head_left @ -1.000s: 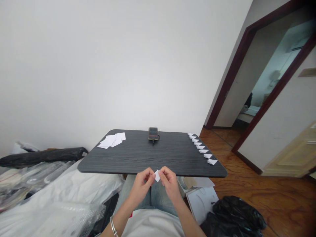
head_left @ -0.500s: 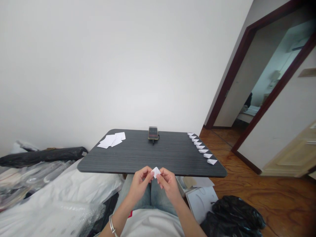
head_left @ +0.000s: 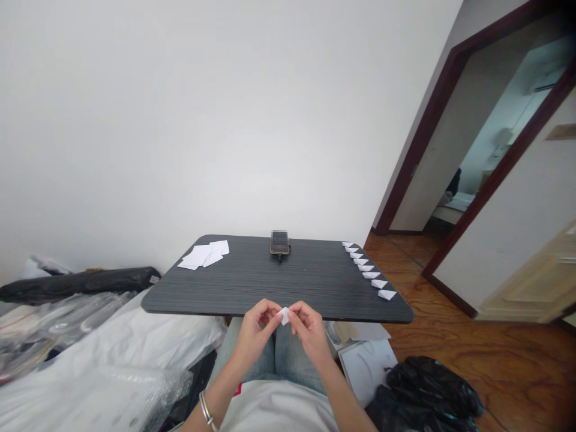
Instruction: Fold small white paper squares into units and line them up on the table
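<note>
Both of my hands pinch a small white folded paper (head_left: 283, 315) just in front of the near edge of a dark grey table (head_left: 252, 288). My left hand (head_left: 255, 331) grips its left side and my right hand (head_left: 308, 332) its right side, fingertips pressed together. A loose pile of white paper slips (head_left: 203, 255) lies at the table's far left. Along the table's right edge runs a row of several small folded white papers (head_left: 368, 271). A phone (head_left: 279, 243) stands at the far middle.
White plastic bags and bubble wrap (head_left: 90, 366) lie at my left, with a long black bag (head_left: 76, 283) behind them. A black bag (head_left: 427, 399) and white sheets (head_left: 366, 366) sit on the wooden floor at right. An open doorway (head_left: 486, 150) is at far right.
My hands have risen slightly towards the table edge with the paper between them, and the paper looks smaller and more tightly pinched than a second ago.
</note>
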